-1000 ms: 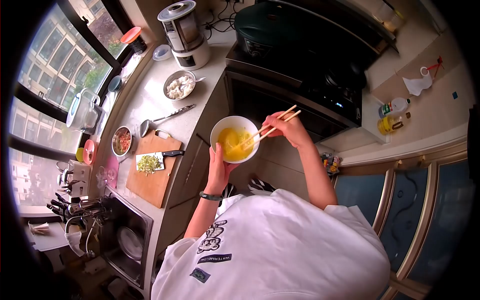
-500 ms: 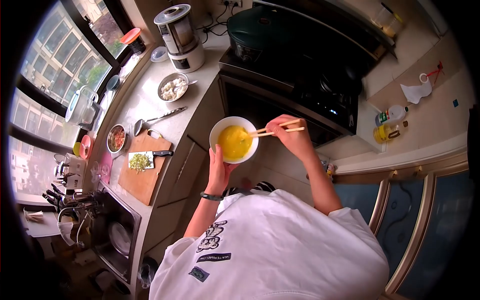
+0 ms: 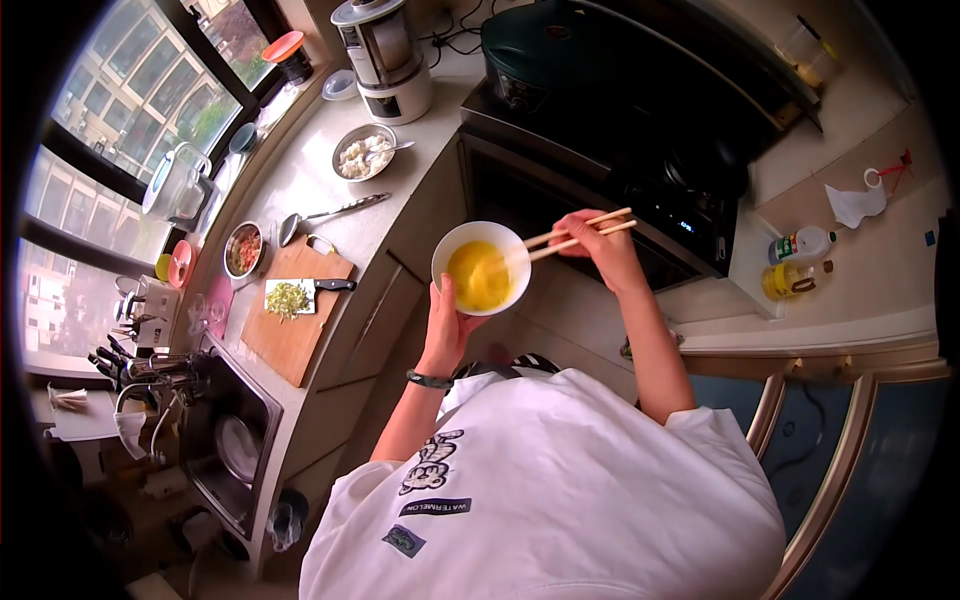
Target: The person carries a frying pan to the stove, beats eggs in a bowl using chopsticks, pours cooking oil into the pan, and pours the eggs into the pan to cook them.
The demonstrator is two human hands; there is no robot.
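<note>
1. Gripping the bowl (image 3: 480, 231) is the left hand (image 3: 448, 325): thumb against the rim, remaining fingers largely hidden, presumably curled beneath to bear the weight. Bowl is located right of the board (image 3: 290, 345), raised off the counter (image 3: 425, 155), probably to keep it close to the body and steady.

2. Right hand (image 3: 600, 243), farther right of the board, is closed around two chopsticks (image 3: 614, 214). Hold is well back from the tips, apparently keeping fingers away from the liquid (image 3: 480, 275). Sticks blur where they enter it; tips cannot be made out.

3. Bowl: round, smooth, white; ceramic or plastic, cannot tell. Liquid: bright yellow, streaky, likely beaten egg. Chopsticks: slim, straight, pale, wood by appearance.

4. Board: flat, tan, wood-like, roughly rectangular. Knife (image 3: 322, 286) rests on it, dark handle pointing right, broad blade lying flat, which would keep it stable. Greens (image 3: 288, 301): finely chopped, pale, heaped over blade and board.

5. Near dish (image 3: 247, 275), just left of the board: round, metal, holding pinkish dice. Ladle (image 3: 345, 207), just beyond the board: long patterned handle. Far dish (image 3: 385, 168), farther beyond the board: metal, holding lumpy white food. Grouping around the board appears intended for easy reach.
</note>
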